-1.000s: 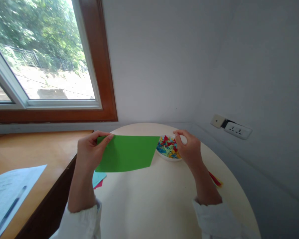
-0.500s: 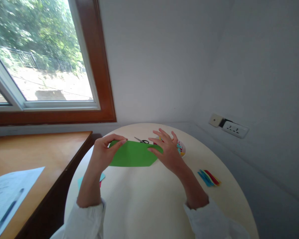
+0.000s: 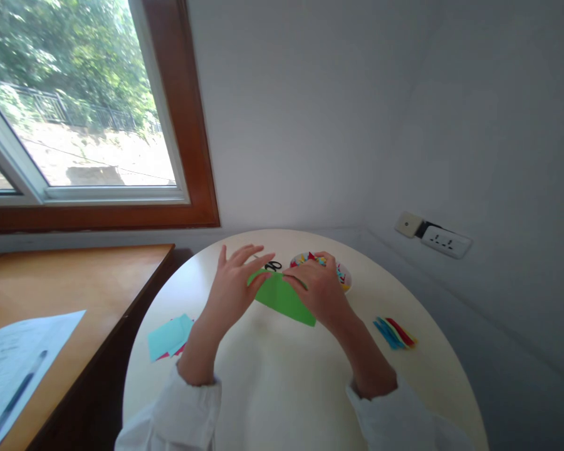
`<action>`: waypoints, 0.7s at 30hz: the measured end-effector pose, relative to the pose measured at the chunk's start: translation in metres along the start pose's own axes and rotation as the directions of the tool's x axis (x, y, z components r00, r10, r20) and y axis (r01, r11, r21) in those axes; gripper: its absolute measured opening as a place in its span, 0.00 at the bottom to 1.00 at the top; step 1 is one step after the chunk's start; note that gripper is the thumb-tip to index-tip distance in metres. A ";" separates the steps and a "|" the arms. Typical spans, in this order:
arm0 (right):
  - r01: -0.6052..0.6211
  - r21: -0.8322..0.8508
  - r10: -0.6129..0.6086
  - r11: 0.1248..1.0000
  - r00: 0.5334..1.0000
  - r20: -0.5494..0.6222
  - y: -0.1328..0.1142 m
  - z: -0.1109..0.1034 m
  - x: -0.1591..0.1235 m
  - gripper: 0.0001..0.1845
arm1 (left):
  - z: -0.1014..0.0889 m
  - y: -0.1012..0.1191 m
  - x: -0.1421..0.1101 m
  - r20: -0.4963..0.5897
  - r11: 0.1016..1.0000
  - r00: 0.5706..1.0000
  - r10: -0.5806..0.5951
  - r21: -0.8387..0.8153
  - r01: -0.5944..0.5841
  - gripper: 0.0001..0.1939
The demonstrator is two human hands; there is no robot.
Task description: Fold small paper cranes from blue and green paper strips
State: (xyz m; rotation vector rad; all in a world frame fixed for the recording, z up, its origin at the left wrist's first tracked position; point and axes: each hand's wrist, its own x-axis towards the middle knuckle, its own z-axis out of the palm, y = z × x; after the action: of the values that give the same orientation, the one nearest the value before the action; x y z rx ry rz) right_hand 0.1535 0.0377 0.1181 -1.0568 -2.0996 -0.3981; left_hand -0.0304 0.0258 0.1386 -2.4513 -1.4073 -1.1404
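A green sheet of paper (image 3: pixel 284 297) is held up over the round table, its upper edge pinched by both hands. My left hand (image 3: pixel 232 285) grips that edge between thumb and forefinger at about the middle of the sheet, the other fingers raised and spread. Close to it, my right hand (image 3: pixel 319 288) pinches the same edge with thumb and fingertips, and its palm covers the sheet's right end. Just behind the paper lies a pair of scissors (image 3: pixel 273 265), of which the black handles show most.
Behind my right hand stands a bowl (image 3: pixel 348 282) of small colourful paper pieces. Coloured strips (image 3: pixel 395 333) lie on the round table's right side. Light blue and red paper pieces (image 3: pixel 169 336) lie at left. A wooden desk (image 3: pixel 98 269) adjoins, bearing a written sheet (image 3: pixel 51 332) and a pen (image 3: pixel 19 391).
My left hand has moved right along the upper edge, and my right hand has closed from spread fingers to a pinch. The green sheet has shifted right and now tilts down to the right.
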 end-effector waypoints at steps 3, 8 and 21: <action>0.014 0.004 -0.014 1.000 1.000 0.013 -0.004 -0.004 0.000 0.11 | 0.006 0.006 0.002 0.050 0.999 0.998 0.035 -0.027 -0.034 0.10; 0.025 0.017 -0.025 1.000 1.000 0.008 -0.009 -0.010 0.001 0.12 | 0.003 0.006 0.004 0.082 0.998 0.996 0.030 -0.055 -0.026 0.09; -0.004 0.107 0.002 0.994 1.000 0.019 -0.006 -0.014 0.001 0.11 | -0.003 0.009 0.003 0.067 0.992 0.997 0.022 -0.127 -0.013 0.06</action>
State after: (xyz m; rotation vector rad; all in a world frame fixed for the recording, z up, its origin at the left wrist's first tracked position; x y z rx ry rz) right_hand 0.1553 0.0268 0.1282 -1.0048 -2.1109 -0.2718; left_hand -0.0239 0.0217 0.1447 -2.6078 -1.3680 -1.1880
